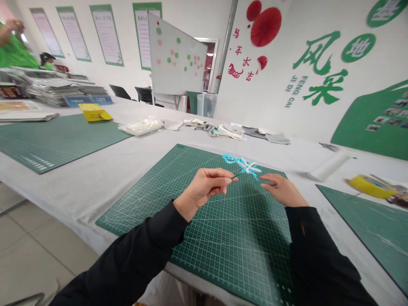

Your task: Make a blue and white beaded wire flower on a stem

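Note:
My left hand (pixel 210 186) pinches the thin dark green stem of a blue and white beaded flower ornament (pixel 247 166). The ornament is held above a green cutting mat (pixel 204 221), its bright blue looped part pointing to the upper left. My right hand (pixel 280 188) is just right of the ornament, fingers apart and pointing at its blue tips, with a small gap between. Nothing shows in the right hand.
Behind the mat lie a plastic bag (pixel 143 126) and folded cloths (pixel 228 131). A second mat (pixel 60 138) with a yellow card (pixel 94 113) is at the left. On the right are another mat (pixel 369 225), a white roll (pixel 331 165) and a yellow object (pixel 371 187).

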Motion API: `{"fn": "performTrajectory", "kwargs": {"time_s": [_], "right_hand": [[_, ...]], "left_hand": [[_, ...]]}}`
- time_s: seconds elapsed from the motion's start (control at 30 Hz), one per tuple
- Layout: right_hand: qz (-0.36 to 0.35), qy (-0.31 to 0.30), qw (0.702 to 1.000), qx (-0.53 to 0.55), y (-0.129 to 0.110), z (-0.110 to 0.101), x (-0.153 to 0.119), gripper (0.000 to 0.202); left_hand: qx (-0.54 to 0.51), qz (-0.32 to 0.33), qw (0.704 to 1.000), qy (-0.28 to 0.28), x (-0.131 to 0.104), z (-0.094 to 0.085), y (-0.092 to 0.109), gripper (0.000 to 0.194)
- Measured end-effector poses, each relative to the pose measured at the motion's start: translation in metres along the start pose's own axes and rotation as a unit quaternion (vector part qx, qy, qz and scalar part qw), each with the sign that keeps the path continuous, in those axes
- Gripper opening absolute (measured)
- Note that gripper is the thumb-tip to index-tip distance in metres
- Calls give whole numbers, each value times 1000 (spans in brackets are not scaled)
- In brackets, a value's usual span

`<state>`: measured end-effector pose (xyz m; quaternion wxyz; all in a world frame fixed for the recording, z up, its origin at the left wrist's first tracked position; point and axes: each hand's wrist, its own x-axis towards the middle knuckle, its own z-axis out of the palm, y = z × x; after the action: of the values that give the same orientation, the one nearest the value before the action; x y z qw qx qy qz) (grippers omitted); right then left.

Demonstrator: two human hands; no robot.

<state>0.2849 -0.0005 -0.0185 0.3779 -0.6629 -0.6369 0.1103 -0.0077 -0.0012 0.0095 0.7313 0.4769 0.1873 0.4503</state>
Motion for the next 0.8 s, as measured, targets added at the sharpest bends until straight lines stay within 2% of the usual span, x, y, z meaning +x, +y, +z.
{"fn": "performTrajectory", "kwargs": {"time_s": [0.1,0.17,0.27,0.33,0.4,0.5,0.6,0.8], "right_hand": [[-10,3,1000,25,-43,5,-9,49],[-6,-62,984,167,-78,12,-19,57],[29,-180,935,305,-120,27,-34,62],[33,-239,909,339,-132,35,-41,60],[19,-255,903,346,-133,41,-44,50],[0,-213,909,359,-121,45,-43,33],[-5,-145,909,391,-113,47,-42,26],[10,-50,880,472,-120,47,-42,21]], "left_hand": [[3,-14,1000,13,1,-1,-2,13],[2,-21,1000,19,1,-1,-2,14],[-1,-23,999,24,0,-1,0,16],[-5,-22,999,23,-1,0,1,17],[-9,-23,1000,11,-2,0,2,18],[-16,-22,1000,3,-2,-1,3,19],[-28,-22,999,15,-1,-2,4,18],[-20,6,999,-27,-4,0,3,12]]}}
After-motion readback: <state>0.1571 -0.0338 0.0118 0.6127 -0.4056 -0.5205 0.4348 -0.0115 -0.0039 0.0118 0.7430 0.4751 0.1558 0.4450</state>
